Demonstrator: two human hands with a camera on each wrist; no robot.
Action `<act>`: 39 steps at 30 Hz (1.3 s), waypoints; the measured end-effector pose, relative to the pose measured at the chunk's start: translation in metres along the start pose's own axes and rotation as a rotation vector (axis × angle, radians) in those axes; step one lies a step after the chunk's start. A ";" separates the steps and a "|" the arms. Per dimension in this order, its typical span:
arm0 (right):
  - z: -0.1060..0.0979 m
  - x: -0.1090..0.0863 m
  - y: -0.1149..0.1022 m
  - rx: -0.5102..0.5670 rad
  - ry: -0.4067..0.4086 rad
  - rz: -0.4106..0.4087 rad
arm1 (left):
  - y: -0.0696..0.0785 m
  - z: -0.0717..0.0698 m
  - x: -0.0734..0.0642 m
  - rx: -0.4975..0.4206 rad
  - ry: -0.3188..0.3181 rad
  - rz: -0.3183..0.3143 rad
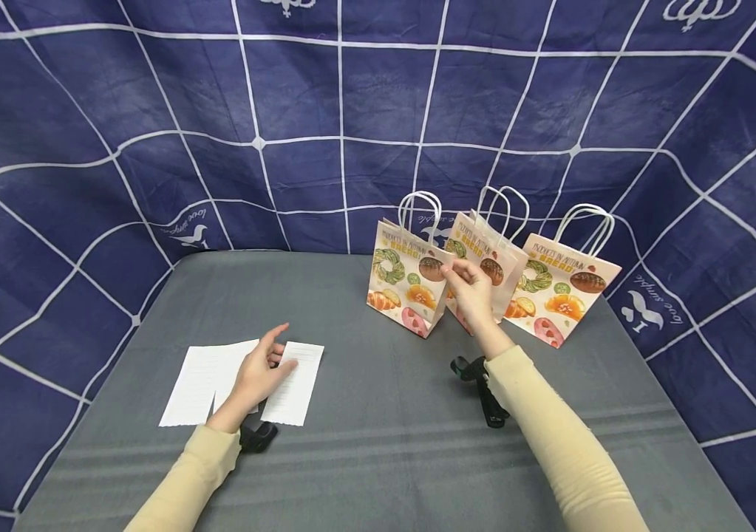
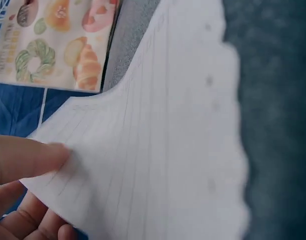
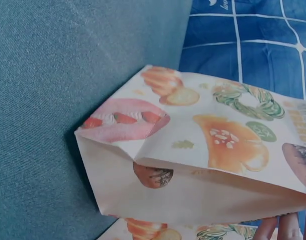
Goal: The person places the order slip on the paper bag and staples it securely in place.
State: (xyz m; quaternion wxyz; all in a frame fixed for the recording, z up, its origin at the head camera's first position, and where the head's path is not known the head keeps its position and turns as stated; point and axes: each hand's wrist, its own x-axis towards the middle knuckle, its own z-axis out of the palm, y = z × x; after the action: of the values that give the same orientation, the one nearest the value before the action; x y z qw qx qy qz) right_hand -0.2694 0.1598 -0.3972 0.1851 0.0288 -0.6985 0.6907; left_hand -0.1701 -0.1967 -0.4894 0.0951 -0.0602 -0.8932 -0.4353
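My left hand (image 1: pixel 261 377) pinches a lined white paper slip (image 1: pixel 294 384) at its left edge. In the left wrist view the thumb (image 2: pixel 30 157) lies on the slip's face, with the other fingers curled behind it, and the paper bends. My right hand (image 1: pixel 471 292) grips the upper right edge of the leftmost paper bag (image 1: pixel 399 284), which is printed with breads and has white twisted handles. In the right wrist view, fingertips (image 3: pixel 287 227) show at the bag's side by the lower right corner, and the side panel folds inward.
More white paper sheets (image 1: pixel 194 384) lie on the grey table (image 1: pixel 364 443) left of the slip. Two similar bags stand to the right: a middle bag (image 1: pixel 500 255) close behind my right hand, and a right bag (image 1: pixel 560 288). A blue checked cloth (image 1: pixel 298 96) hangs behind the table.
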 end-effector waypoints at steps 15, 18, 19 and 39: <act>-0.003 -0.007 -0.001 0.015 0.006 -0.032 | 0.047 0.003 0.012 -0.257 0.069 -0.002; -0.004 -0.009 -0.002 0.026 0.006 -0.026 | 0.072 -0.002 0.011 -0.324 0.086 0.051; -0.004 -0.010 -0.001 0.031 0.007 -0.021 | 0.080 -0.003 0.010 -0.343 0.092 0.066; -0.005 -0.040 -0.006 0.143 -0.036 -0.041 | 0.125 0.024 0.018 -0.806 0.163 0.040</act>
State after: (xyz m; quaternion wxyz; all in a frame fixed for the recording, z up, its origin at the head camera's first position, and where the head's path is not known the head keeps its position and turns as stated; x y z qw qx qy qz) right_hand -0.2294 0.1556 -0.4039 0.1842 0.0687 -0.6497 0.7343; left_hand -0.1664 -0.1009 -0.4039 0.1429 -0.0755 -0.6393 -0.7518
